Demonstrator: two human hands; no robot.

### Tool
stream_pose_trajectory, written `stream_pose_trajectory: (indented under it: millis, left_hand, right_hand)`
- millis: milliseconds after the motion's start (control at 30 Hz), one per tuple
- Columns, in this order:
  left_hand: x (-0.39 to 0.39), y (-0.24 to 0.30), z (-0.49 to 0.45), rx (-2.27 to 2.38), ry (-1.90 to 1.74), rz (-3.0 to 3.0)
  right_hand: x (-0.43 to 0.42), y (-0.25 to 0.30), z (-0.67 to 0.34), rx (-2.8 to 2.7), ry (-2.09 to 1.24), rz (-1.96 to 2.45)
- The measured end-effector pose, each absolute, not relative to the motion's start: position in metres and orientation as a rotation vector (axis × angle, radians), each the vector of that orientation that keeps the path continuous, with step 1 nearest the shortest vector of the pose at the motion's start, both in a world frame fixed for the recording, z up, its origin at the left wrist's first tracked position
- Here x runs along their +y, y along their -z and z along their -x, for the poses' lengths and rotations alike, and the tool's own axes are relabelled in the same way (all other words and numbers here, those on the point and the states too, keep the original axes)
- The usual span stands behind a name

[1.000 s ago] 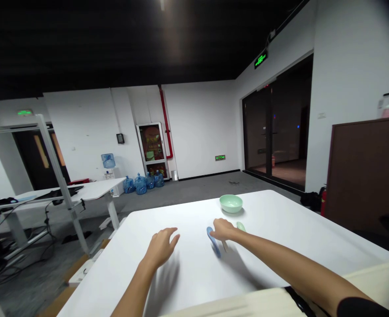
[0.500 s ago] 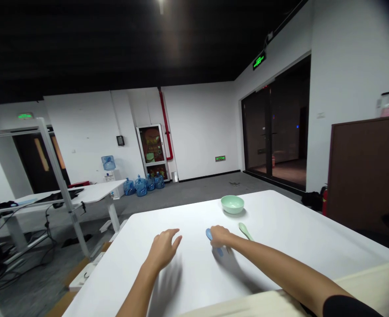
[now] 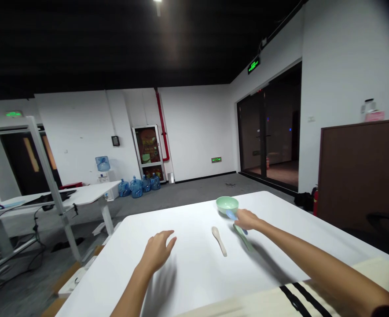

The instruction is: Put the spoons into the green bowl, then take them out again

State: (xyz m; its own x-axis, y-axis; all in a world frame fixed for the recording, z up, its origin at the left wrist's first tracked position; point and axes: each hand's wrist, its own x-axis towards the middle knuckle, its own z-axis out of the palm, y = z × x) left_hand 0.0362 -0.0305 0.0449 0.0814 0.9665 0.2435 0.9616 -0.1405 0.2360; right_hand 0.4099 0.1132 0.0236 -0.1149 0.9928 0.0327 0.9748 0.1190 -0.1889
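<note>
My right hand (image 3: 247, 219) is closed on a blue spoon (image 3: 231, 215), held above the table just in front of a light green bowl (image 3: 226, 204). Below that hand a green spoon (image 3: 242, 237) lies on the white tabletop, partly covered by the blue one. A beige spoon (image 3: 219, 241) rests to the left of it, its bowl end pointing away from me. My left hand (image 3: 159, 248) hovers over the left part of the table, thumb and fingers apart, with nothing in it.
The white table (image 3: 194, 273) has a cream cloth (image 3: 260, 304) with black stripes along its near edge. Beyond stand several blue water bottles (image 3: 136, 187) on the floor. Another white desk (image 3: 92, 190) is at left, a brown cabinet (image 3: 359, 171) at right.
My right hand has lifted the blue spoon and carried it right and away from me, towards the bowl. The beige spoon now shows uncovered. My left hand stays nearly still.
</note>
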Motion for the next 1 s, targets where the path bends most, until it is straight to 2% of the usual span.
stream_pose_trajectory:
  millis: [300, 1000]
  left_hand:
    - [-0.028, -0.042, -0.035, 2.049, -0.539, -2.286]
    - [-0.029, -0.044, -0.036, 2.048, -0.522, -2.297]
  right_hand:
    - [0.124, 0.008, -0.484, -2.062, -0.206, 2.207]
    - [0.129, 0.032, -0.508, -2.048, -0.32, 2.31]
